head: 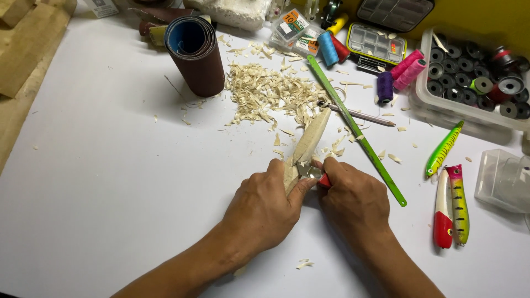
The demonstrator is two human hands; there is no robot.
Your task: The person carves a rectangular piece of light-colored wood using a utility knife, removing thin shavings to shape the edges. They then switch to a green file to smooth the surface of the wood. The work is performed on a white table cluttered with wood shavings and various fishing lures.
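Left hand (pixel 262 207) is closed around the lower end of a carved wooden lure blank (pixel 309 144), which lies mid-desk pointing to 1 o'clock. Right hand (pixel 353 198) is clenched on a red-handled knife (pixel 320 176), blade against the blank. Wood shavings (pixel 265 91) lie at 11 o'clock of the blank; a green saw blade (pixel 356 129) at 3 o'clock; painted fishing lures (pixel 451 204) farther right on the white desk (pixel 110 165).

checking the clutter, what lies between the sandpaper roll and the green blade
In the head view, a pile of wood shavings covers the table between the sandpaper roll and the green blade.
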